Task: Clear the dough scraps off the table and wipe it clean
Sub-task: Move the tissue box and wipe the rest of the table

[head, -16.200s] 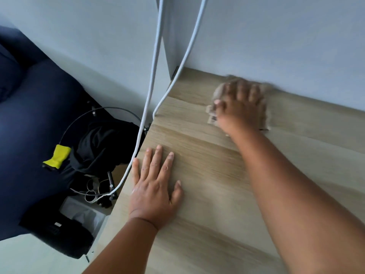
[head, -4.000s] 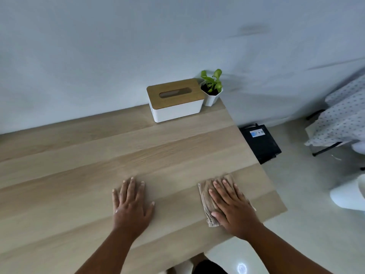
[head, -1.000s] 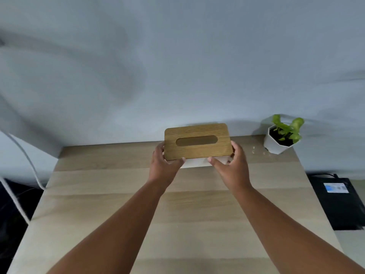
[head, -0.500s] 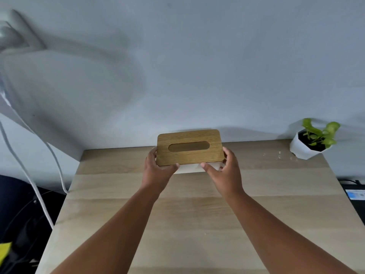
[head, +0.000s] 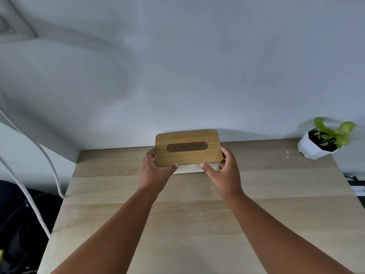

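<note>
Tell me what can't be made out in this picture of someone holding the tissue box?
Head view:
- Tissue box: its white base is mostly hidden by the lid and both hands.
- Left hand and right hand: the fingers behind the box are hidden.
- Specks on the table near the plant pot: too small to identify.
- Dark object at the right edge: cut off.

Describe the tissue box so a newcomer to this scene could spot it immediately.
Start at the wooden table and follow its far edge along the grey wall. Midway there, the left hand and right hand grip the tissue box by its ends. Unlike the faceted white plant pot at the far right corner, it has a brown wooden lid with an oval slot.
</note>
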Demonstrator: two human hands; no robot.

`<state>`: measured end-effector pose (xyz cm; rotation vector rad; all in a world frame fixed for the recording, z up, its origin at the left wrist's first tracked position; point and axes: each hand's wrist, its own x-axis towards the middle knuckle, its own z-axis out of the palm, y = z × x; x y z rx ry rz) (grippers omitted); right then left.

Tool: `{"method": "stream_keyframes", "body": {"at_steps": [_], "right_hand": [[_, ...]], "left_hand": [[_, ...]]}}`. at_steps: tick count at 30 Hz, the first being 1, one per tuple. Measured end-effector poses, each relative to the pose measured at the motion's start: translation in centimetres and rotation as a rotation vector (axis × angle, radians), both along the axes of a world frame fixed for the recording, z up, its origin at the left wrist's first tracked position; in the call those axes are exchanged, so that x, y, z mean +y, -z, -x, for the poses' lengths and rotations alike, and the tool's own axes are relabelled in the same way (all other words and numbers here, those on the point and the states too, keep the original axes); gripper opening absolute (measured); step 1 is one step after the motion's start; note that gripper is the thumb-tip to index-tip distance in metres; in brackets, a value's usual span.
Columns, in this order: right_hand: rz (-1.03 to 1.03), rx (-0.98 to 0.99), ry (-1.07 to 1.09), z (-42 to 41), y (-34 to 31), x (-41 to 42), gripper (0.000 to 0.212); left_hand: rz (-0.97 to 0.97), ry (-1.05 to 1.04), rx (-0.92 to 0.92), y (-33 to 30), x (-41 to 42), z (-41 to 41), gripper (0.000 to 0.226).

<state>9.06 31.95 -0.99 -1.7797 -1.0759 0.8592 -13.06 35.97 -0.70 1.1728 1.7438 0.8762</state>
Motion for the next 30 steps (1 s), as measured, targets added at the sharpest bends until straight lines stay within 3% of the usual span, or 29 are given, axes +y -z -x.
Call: {"method": "stream_keyframes", "body": {"at_steps": [20, 30], "right_hand": [[0.086, -0.087, -0.074, 0.7, 0.5, 0.7, 0.090], [0.097, -0.202, -0.094, -1.3, -0.5, -1.8, 0.092]], "left_hand": [[0.005, 0.036, 0.064, -0.1, 0.7, 0.7, 0.094], [-0.004, 0.040, 0.114, -1.2, -1.9, 0.3, 0.116]]}}
